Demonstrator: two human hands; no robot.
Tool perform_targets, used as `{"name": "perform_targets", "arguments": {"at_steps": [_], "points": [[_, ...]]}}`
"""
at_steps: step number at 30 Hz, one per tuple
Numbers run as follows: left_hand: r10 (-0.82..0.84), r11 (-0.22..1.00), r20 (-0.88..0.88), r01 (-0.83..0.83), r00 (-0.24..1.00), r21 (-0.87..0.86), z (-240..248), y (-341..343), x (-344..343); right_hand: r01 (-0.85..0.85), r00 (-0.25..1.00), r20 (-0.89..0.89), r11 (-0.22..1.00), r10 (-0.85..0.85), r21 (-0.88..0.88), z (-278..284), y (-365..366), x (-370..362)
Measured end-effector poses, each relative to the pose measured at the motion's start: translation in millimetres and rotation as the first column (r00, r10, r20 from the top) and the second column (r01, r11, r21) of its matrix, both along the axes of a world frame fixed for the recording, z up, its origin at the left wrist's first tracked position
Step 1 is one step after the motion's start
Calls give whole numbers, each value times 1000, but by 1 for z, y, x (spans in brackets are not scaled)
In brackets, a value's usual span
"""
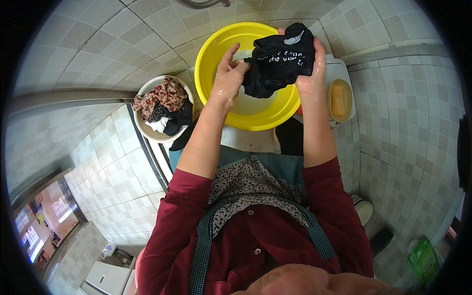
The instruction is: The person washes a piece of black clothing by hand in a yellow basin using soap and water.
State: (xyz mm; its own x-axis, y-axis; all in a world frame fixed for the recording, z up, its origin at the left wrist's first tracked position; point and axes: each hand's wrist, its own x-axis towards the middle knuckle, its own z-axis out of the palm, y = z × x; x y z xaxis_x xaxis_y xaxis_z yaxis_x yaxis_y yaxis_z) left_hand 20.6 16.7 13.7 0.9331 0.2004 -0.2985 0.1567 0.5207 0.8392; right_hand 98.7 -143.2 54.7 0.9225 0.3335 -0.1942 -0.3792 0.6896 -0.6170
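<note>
Fingers (234, 48) of the left hand (227, 81) drawn into a pinch at the left edge of a black garment (275, 76), a bit of cloth caught in the grip, one finger raised clear of it. Opposite, right hand (312, 81) curled round the right edge, one digit lying along that side, palm near the lower corner, fabric held. Black garment between the two hands, creased, white lettering and a pale patch facing up, held over a yellow basin (255, 123) of cloudy water (261, 105) and overlapping its far right rim.

Most of the right fingers hidden behind the cloth, only a fingertip showing above its top edge; tightness of that hold impossible to tell. Underside of the garment out of sight, gap to the water hard to judge.

To the right, a soap bar (338, 101) in a yellowish dish (349, 101); to the left, a white bowl (151, 133) of heaped clothes (167, 94), separate pieces hard to make out. Grey hose (199, 4) cut off by the upper edge; green packet (423, 259) indistinct near the lower right rim.
</note>
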Motion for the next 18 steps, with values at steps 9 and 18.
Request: {"name": "perform_targets", "arguments": {"at_steps": [9, 18], "points": [[-333, 869, 35, 293, 942, 398, 1, 3, -9, -34, 995, -96, 999, 33, -12, -12, 0, 6], [-286, 424, 64, 67, 956, 903, -1, 7, -6, -293, 956, 63, 926, 287, 238, -2, -3, -11]]}}
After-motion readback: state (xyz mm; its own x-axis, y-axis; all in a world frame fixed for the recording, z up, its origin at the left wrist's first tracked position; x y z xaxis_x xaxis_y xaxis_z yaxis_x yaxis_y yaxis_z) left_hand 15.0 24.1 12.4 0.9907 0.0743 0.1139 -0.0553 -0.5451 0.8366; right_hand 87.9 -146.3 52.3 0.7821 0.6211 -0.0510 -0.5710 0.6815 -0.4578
